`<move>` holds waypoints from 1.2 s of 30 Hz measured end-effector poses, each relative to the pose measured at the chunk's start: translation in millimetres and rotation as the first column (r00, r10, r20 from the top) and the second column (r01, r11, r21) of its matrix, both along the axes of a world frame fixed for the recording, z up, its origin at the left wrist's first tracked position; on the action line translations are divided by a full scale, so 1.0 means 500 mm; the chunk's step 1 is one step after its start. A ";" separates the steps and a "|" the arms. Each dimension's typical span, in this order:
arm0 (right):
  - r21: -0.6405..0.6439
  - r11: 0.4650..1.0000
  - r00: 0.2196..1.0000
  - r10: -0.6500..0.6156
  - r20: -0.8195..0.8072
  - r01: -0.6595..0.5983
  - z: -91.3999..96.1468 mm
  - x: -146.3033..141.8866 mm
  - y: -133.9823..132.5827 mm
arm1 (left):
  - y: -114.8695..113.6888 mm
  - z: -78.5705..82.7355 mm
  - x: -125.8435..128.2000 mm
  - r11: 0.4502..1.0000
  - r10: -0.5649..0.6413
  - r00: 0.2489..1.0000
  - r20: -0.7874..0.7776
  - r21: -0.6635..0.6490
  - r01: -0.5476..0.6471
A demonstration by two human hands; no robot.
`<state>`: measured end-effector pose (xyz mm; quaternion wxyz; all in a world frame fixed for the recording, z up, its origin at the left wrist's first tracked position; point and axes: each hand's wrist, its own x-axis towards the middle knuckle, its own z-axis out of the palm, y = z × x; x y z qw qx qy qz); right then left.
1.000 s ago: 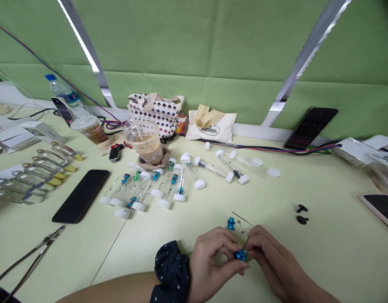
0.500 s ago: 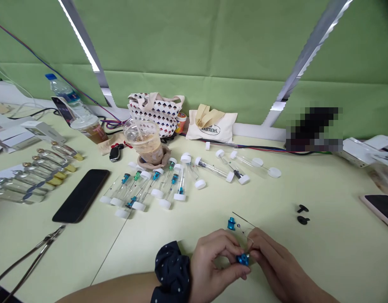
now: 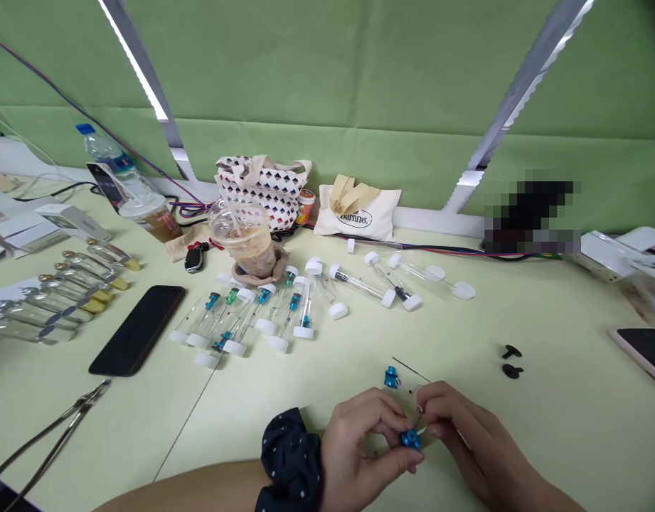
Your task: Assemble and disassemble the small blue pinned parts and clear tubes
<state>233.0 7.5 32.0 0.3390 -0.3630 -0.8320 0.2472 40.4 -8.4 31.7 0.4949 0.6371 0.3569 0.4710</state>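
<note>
My left hand point(image 3: 362, 448) pinches a small blue metal part point(image 3: 411, 439) between thumb and fingers, low in the head view. My right hand point(image 3: 466, 444) meets it from the right, fingers pinched on a thin wire or pin that touches the blue part. A second blue part point(image 3: 392, 377) lies on the table just beyond my hands, beside a thin needle point(image 3: 411, 370). A dark scrunchie point(image 3: 291, 459) sits on my left wrist.
Several clear tubes with white caps point(image 3: 263, 313) lie mid-table by an iced drink cup point(image 3: 245, 238). A black phone point(image 3: 138, 330), metal tweezers point(image 3: 55, 427) and glass vials point(image 3: 55, 295) are at left. Two black pieces point(image 3: 511, 361) and another phone point(image 3: 644, 348) are at right.
Both hands with the blue part drifted slightly toward me and to the right. The grip stays the same.
</note>
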 end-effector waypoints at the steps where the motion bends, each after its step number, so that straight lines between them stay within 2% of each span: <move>1: 0.016 1.000 1.000 0.007 0.004 -0.007 0.002 -0.001 0.001 | -0.001 0.000 0.000 1.000 0.001 1.000 -0.002 0.019 -0.001; 11: 0.077 0.995 0.995 -0.067 0.069 0.062 -0.002 -0.002 -0.003 | 0.001 -0.003 0.007 0.999 0.021 0.999 -0.050 0.044 -0.019; 18: -0.012 1.000 0.998 -0.024 0.050 0.024 -0.003 0.007 -0.004 | 0.006 -0.005 0.008 0.998 0.042 0.998 -0.046 -0.035 -0.044; 22: 0.015 0.997 0.997 -0.070 0.020 0.070 0.001 0.008 0.000 | 0.011 -0.004 0.009 0.994 0.071 0.997 -0.028 -0.084 -0.073; 31: 0.092 0.995 0.995 -0.055 0.080 0.048 0.014 0.002 0.004 | 0.010 -0.001 0.011 0.996 0.043 0.997 -0.056 -0.075 -0.048; 36: 0.066 0.997 0.992 -0.055 0.110 0.048 0.017 -0.002 -0.005 | 0.011 0.001 0.009 0.999 0.027 0.995 -0.091 -0.038 -0.030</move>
